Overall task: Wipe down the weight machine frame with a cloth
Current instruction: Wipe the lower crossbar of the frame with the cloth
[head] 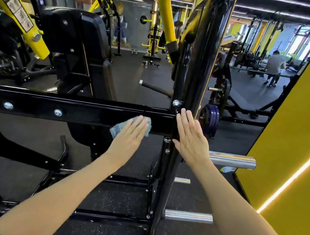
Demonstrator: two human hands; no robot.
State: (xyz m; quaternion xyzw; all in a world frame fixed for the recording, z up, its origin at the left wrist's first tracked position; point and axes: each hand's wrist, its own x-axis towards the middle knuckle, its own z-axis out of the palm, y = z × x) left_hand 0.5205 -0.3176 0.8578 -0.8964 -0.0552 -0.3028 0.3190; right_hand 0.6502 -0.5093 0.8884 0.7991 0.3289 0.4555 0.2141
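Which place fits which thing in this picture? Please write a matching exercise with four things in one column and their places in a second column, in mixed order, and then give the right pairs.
Column one:
1. teal cloth
2. right hand
3. top chrome peg
4. blue weight plates

Column two:
a. flat against the black upright post
b. behind the post, low, on its right side
c. pressed on the horizontal beam under the left hand
d. sticking out to the right, beside the right wrist

Pairs: 1-c; 2-a; 3-d; 4-b
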